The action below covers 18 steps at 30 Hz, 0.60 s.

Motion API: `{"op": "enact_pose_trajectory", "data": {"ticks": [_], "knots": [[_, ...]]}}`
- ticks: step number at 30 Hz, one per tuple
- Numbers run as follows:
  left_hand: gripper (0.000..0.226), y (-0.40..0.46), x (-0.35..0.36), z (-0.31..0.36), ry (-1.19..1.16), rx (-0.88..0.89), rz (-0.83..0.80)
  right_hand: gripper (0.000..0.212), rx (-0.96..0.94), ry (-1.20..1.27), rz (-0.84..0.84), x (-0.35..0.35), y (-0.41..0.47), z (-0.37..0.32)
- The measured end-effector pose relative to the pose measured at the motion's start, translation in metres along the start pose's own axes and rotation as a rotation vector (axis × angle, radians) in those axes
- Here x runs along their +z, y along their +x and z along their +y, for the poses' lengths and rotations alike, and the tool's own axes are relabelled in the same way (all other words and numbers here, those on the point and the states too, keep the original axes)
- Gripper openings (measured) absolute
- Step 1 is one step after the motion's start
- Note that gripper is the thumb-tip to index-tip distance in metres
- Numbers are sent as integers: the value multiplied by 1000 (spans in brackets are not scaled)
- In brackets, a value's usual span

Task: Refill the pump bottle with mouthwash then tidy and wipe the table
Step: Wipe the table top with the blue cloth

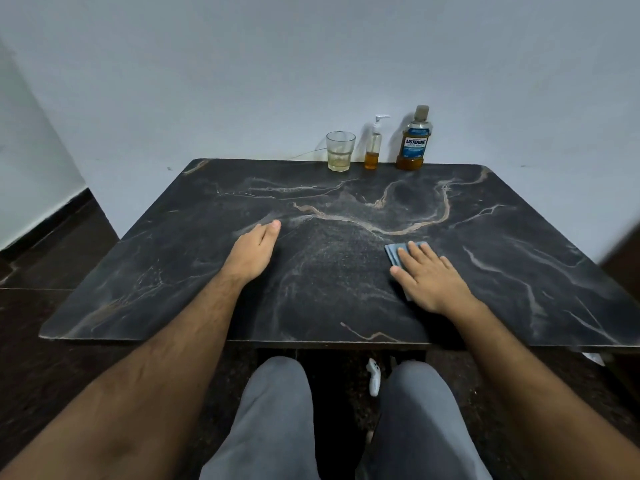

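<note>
The table (485, 237) has a dark, marble-look top with pale veins and a dull sheen. The tumbler (340, 151) is clear glass. The pump bottle (373, 147) and mouthwash bottle (414, 142) look like clear glossy plastic. The folded cloth (394, 252) is matt blue fabric

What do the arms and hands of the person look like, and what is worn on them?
Both forearms are bare, with no sleeves in view and some dark hair on them. The left hand and right hand wear no gloves; no rings, watch or bands show. Grey trousers cover the legs.
</note>
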<state>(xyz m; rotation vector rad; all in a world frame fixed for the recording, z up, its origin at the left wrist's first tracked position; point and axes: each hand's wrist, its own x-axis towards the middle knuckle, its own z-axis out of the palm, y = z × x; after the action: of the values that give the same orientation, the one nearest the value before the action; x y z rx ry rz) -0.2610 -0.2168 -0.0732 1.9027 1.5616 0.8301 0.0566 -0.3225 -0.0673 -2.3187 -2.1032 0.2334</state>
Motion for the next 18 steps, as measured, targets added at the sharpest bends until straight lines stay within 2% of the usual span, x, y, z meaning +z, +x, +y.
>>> {"op": "enact_pose_trajectory", "data": {"ticks": [4, 7, 9, 12, 14, 16, 18], "knots": [[61, 10, 5, 9, 9, 4, 17, 75, 43, 3, 7, -9, 59, -14], [55, 17, 6, 20, 18, 44, 25, 75, -13, -2, -12, -10, 86, -47], [50, 21, 7, 29, 28, 71, 53, 61, -94, -23, 16, -7, 86, -71], [32, 22, 11, 42, -54, 70, 51, 35, -139, -14, 165, -5, 65, -88], [23, 22, 16, 48, -120, 57, 23, 29, -177, -37, 238, -7, 50, -86], [17, 22, 22, 49, -180, 40, -15, 33, -239, 66, 261, -16, 38, -77], [30, 21, 24, 52, -231, 14, -104, 32, -262, 389, 207, -27, 29, -71]]}}
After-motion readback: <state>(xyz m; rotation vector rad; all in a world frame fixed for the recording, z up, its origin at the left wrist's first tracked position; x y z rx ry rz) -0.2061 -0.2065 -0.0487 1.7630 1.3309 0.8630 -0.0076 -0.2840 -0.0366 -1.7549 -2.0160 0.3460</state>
